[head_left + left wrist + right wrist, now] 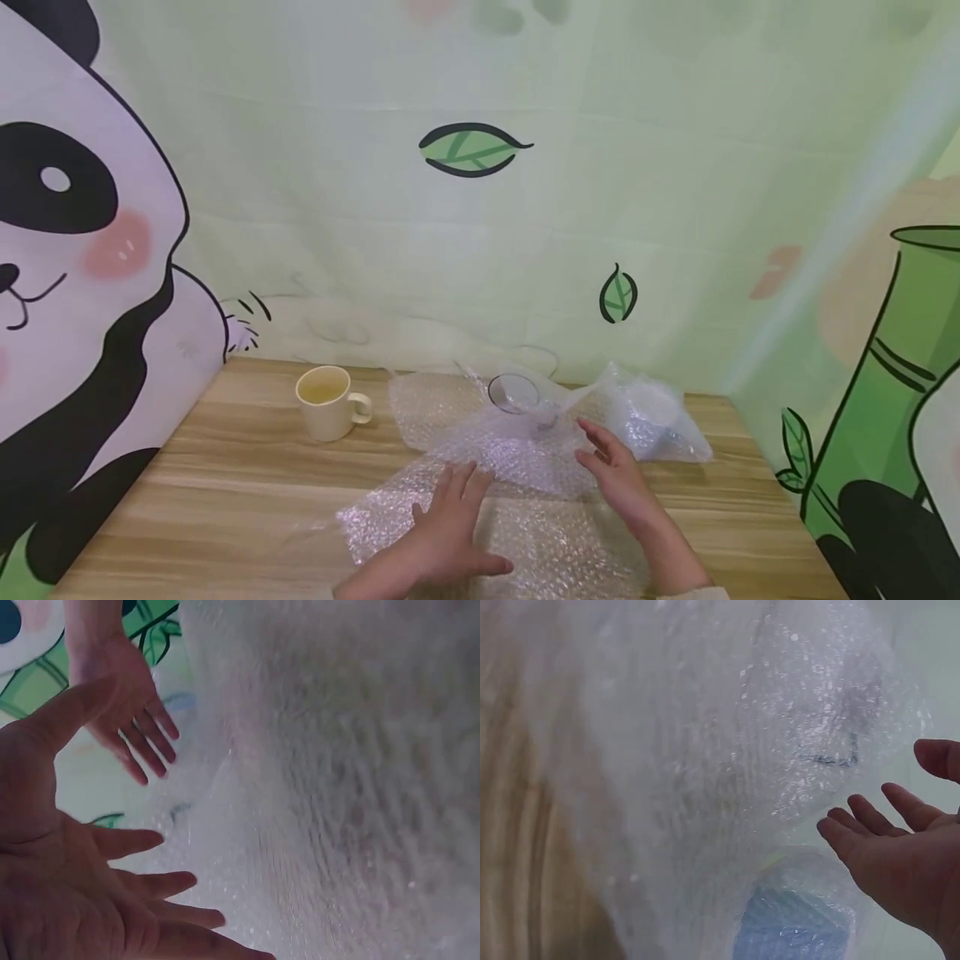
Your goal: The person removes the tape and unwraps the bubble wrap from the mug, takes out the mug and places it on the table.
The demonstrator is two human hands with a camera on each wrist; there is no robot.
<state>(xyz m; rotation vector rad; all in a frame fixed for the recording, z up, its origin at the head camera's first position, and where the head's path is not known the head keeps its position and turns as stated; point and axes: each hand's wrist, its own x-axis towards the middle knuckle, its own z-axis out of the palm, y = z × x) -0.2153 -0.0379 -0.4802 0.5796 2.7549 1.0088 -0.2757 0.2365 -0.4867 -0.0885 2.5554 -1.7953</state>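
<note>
Backdrop, head view: pale green cloth (pixel 337 167) with panda and bamboo drawings is hanging behind the wood-grain bench (pixel 225 467).
Mug, head view: a cream mug (pixel 324 417) is standing upright at left, seemingly apart so it is not crowding the wrap.
Glass, head view: a clear glass (pixel 513 395) is sitting amid the bubble wrap (pixel 555 542), presumably for cushioning; its tilt is unclear.
Bundle, head view: a wrapped bundle (pixel 652 421) is lying just right of the glass.
Left wrist: the left hand (pixel 450 533) is showing spread fingers, gripping nothing, perhaps for smoothing the film.
Right wrist: the right hand (pixel 622 483) is hanging loose beside the wrap, grasping nothing; blue is showing through the bundle.
</note>
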